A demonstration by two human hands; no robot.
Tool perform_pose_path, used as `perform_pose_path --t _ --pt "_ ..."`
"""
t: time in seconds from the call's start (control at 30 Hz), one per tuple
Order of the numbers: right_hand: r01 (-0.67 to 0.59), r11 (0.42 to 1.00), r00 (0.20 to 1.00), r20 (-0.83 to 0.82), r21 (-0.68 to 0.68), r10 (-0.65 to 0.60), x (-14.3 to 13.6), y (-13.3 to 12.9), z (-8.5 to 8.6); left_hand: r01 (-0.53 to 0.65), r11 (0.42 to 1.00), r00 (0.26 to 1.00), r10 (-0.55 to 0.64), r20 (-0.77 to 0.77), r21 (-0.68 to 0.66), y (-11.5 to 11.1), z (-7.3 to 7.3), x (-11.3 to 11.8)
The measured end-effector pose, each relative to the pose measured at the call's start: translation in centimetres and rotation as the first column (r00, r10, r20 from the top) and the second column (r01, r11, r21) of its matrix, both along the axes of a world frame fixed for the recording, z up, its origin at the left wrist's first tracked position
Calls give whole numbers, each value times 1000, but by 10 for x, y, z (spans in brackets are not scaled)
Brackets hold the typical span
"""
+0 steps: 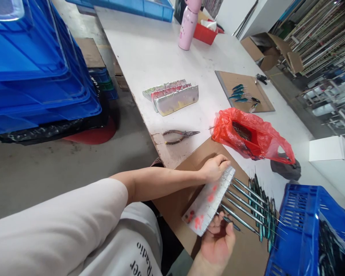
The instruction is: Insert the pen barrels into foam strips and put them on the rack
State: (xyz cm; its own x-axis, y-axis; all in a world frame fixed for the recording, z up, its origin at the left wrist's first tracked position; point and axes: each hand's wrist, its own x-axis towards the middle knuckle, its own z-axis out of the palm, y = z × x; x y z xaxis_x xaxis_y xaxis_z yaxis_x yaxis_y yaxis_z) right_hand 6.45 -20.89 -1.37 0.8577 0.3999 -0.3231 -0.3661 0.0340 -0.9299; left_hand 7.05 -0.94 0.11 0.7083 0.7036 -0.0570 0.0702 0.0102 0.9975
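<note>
My left hand [215,168] is closed on the upper end of a foil-covered strip [209,203] with red blotches. Several slender blue-green pieces [244,199], which look like fishing lures with thin wires, stick out from its right edge. At the strip's lower end is my right hand [217,241], palm up, its fingers curled around a short dark blue-green lure-like piece [231,223] close to the edge. More such pieces [260,207] lie in a row on the brown cardboard [241,253], to the right of the strip.
Pliers [178,136] and more foil-covered strips [176,99] lie on the white table [138,50]. A red plastic bag [253,134] sits beyond the cardboard. A blue crate [301,207] stands at right. Blue bins [37,65] are stacked at left; a pink bottle [188,28] stands behind.
</note>
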Motion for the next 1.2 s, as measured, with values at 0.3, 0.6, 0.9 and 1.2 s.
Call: perform_pose_path --t 0.3,0.6,0.9,1.2 --pt "184 981 965 -199 63 -169 -3 2 3 0 1000 1000 0 4 9 0 0 0" --pt "153 986 975 -174 68 -140 -2 1 -1 -5 1000 1000 5 4 12 0 2 0" --pt "224 974 974 -40 39 -222 -13 1 13 7 1000 1000 -7 -10 5 1 3 -1" --pt "215 975 966 159 -64 -203 -15 10 35 -11 1000 1000 11 9 7 0 -1 1"
